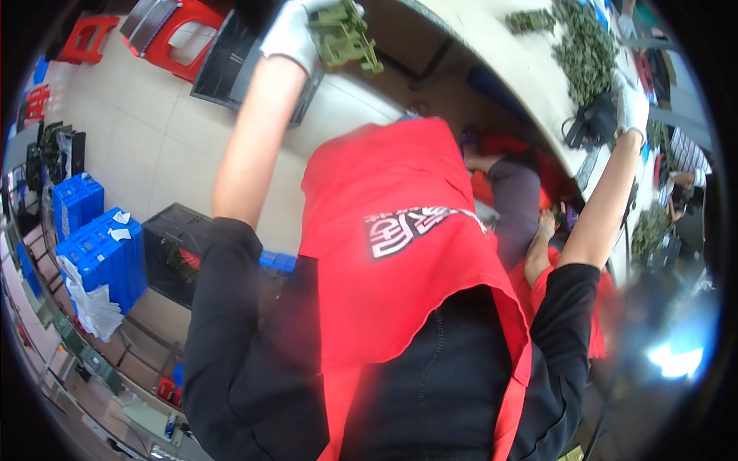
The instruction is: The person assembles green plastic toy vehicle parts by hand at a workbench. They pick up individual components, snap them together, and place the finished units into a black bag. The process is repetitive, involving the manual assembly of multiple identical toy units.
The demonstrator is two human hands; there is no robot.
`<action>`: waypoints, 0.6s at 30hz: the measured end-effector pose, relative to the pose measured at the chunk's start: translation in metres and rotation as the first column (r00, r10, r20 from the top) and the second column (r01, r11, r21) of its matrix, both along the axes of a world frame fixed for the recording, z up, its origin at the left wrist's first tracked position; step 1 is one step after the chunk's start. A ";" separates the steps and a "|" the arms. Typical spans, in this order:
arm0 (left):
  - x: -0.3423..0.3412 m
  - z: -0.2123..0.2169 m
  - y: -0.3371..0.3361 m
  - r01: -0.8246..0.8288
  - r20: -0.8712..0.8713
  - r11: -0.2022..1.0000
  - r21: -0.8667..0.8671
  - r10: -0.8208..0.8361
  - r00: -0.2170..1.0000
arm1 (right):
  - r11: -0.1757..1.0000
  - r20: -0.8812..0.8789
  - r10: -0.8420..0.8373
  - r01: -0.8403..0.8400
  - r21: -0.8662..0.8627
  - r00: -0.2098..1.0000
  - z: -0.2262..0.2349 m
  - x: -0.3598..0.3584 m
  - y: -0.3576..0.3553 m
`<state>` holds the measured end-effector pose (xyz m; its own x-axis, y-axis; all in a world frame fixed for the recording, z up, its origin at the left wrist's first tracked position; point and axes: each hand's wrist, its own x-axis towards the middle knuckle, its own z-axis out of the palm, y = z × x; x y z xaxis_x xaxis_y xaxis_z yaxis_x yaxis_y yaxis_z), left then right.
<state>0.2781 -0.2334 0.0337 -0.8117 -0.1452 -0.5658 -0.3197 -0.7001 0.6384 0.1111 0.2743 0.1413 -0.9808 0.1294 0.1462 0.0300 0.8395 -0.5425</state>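
Left hand (290,32), in a white glove, sits at the top centre of the frame, its grip clamped on a bundle of olive-green plastic parts (344,34). Right hand (632,106), also gloved, rests at the upper right on the curved pale surface (492,46), touching a black strap piece (590,123); whether its grip is closed cannot be told. A heap of green parts (584,46) lies just above it. Black crate (173,250) and blue boxes (104,246) stand on the floor at left.
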 end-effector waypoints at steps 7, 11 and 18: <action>0.028 -0.009 0.048 0.131 -0.024 0.906 0.402 -0.132 0.991 | 0.991 0.192 0.083 -0.060 -0.122 0.978 -0.044 -0.001 -0.004; 0.025 0.002 0.081 0.081 0.055 0.882 0.465 -0.120 0.991 | 0.986 0.415 0.106 -0.043 -0.158 0.904 -0.088 -0.009 -0.018; -0.027 0.027 0.144 0.178 0.060 0.932 0.315 -0.206 0.977 | 0.977 0.507 0.179 -0.212 0.007 0.843 -0.137 -0.038 0.008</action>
